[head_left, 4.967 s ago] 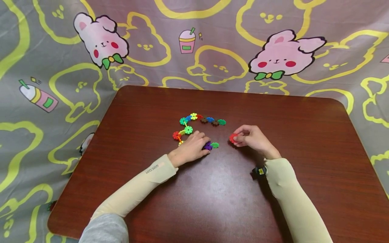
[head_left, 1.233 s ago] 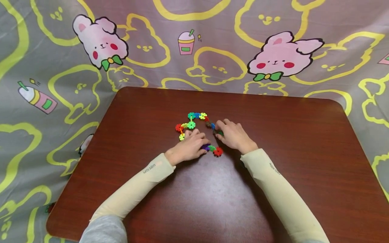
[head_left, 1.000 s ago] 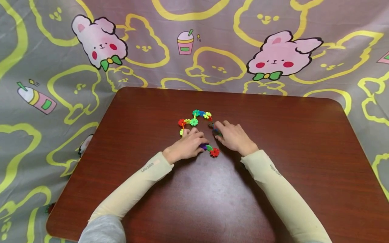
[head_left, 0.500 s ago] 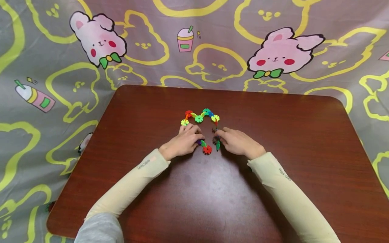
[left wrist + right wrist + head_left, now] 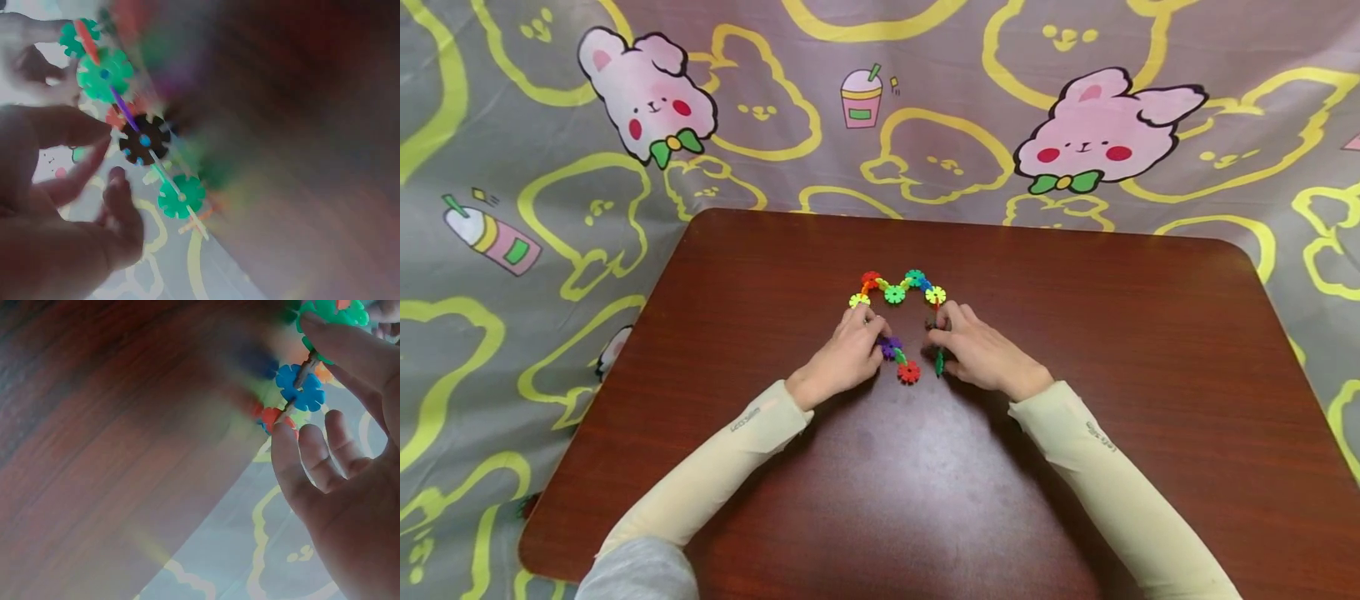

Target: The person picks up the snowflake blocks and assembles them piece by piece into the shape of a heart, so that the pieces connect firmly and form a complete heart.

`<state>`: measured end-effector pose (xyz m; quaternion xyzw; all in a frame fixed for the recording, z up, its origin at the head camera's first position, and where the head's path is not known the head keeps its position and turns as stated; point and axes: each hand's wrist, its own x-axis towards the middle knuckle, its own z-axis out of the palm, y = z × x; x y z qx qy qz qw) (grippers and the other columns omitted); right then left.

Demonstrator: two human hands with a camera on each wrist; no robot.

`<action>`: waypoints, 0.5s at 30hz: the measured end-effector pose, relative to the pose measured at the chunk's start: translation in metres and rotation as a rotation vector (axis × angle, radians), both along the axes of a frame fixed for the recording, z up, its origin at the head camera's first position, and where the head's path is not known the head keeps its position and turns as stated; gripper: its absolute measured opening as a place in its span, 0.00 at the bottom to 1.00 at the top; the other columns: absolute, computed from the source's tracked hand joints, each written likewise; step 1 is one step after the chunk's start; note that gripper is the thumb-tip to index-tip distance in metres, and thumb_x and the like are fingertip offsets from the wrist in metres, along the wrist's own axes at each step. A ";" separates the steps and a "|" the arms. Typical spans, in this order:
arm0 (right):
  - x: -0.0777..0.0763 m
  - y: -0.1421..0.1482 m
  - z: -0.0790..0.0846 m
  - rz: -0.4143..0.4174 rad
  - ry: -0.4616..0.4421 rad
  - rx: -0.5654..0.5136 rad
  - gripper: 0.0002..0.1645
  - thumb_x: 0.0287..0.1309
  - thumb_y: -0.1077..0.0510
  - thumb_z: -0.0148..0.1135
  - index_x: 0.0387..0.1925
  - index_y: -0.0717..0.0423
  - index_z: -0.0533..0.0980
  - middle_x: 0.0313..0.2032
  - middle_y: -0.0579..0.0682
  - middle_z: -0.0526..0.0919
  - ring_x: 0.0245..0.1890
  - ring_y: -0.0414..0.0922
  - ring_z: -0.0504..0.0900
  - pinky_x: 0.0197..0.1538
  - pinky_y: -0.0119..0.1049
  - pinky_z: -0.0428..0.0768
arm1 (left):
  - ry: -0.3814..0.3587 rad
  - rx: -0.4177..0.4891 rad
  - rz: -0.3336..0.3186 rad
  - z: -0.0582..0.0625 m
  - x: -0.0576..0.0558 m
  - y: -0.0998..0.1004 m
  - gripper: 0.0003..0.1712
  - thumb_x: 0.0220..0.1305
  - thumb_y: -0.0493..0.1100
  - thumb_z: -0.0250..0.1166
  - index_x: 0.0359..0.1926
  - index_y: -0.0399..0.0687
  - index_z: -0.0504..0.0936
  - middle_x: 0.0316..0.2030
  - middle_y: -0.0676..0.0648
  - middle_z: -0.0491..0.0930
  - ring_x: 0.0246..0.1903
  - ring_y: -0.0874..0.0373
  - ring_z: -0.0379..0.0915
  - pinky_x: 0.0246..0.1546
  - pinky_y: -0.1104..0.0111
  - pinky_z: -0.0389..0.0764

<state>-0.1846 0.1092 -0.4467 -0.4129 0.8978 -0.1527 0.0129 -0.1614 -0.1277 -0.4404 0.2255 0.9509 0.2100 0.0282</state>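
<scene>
A chain of interlocking notched plastic discs (image 5: 894,294) makes an arch on the table, its two ends pointing toward me. My left hand (image 5: 844,350) is at the left side, fingers spread; in the left wrist view a fingertip reaches the edge of a brown disc (image 5: 157,132), the thumb apart from it. Beyond that hand a purple disc (image 5: 891,347) leads to a red end disc (image 5: 909,372). My right hand (image 5: 988,346) holds the right side, thumb on the green end disc (image 5: 347,314) and a fingertip lower on the chain, with a blue disc (image 5: 309,397) between. Fingers hide several discs.
The brown table (image 5: 1075,275) extends on both sides and in front of the chain. A cartoon-patterned cloth (image 5: 940,75) hangs behind and at the left, close along the table's edges.
A red disc, earlier in my right hand, now sits at the left end. The right hand moved to the chain's other side; the chain bent into an arch. The left fingers shifted, uncovering the purple disc.
</scene>
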 end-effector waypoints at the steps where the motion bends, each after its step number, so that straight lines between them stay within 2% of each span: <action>1: -0.001 0.000 0.000 0.005 0.004 -0.007 0.19 0.49 0.63 0.72 0.44 0.50 0.80 0.48 0.53 0.68 0.44 0.50 0.67 0.43 0.40 0.73 | -0.035 0.033 0.031 0.000 0.001 0.000 0.08 0.59 0.35 0.60 0.40 0.42 0.81 0.40 0.44 0.74 0.42 0.51 0.70 0.45 0.63 0.74; 4: -0.002 -0.001 0.000 0.010 -0.010 -0.007 0.19 0.49 0.64 0.72 0.44 0.50 0.80 0.53 0.53 0.69 0.46 0.51 0.68 0.46 0.42 0.75 | -0.218 0.131 0.110 0.001 0.003 0.002 0.05 0.60 0.39 0.61 0.31 0.42 0.83 0.26 0.48 0.80 0.27 0.59 0.77 0.31 0.70 0.77; 7: -0.002 -0.002 0.001 0.010 -0.039 0.006 0.19 0.50 0.62 0.72 0.46 0.50 0.80 0.55 0.50 0.71 0.48 0.51 0.71 0.49 0.44 0.76 | -0.467 0.223 0.159 -0.001 0.006 0.003 0.13 0.62 0.43 0.61 0.25 0.42 0.83 0.16 0.50 0.80 0.16 0.62 0.75 0.19 0.73 0.72; 11: -0.001 -0.004 0.000 0.003 -0.055 0.036 0.19 0.52 0.59 0.72 0.47 0.50 0.78 0.53 0.49 0.73 0.48 0.50 0.74 0.50 0.44 0.78 | -0.753 0.391 0.185 -0.009 0.011 0.006 0.16 0.67 0.44 0.60 0.28 0.37 0.84 0.17 0.48 0.80 0.12 0.63 0.73 0.16 0.71 0.75; 13: -0.001 -0.004 0.000 -0.001 -0.056 0.046 0.19 0.53 0.59 0.71 0.47 0.50 0.77 0.52 0.50 0.72 0.48 0.50 0.75 0.49 0.43 0.78 | -0.850 0.481 0.205 -0.014 0.013 0.007 0.14 0.68 0.42 0.60 0.32 0.35 0.84 0.19 0.47 0.81 0.13 0.63 0.74 0.17 0.71 0.77; 15: -0.002 -0.005 -0.001 -0.002 -0.059 0.047 0.18 0.54 0.59 0.71 0.46 0.50 0.77 0.51 0.50 0.72 0.47 0.49 0.76 0.49 0.43 0.78 | -0.911 0.554 0.224 -0.018 0.013 0.008 0.13 0.69 0.40 0.58 0.37 0.33 0.83 0.20 0.47 0.81 0.14 0.63 0.75 0.17 0.71 0.77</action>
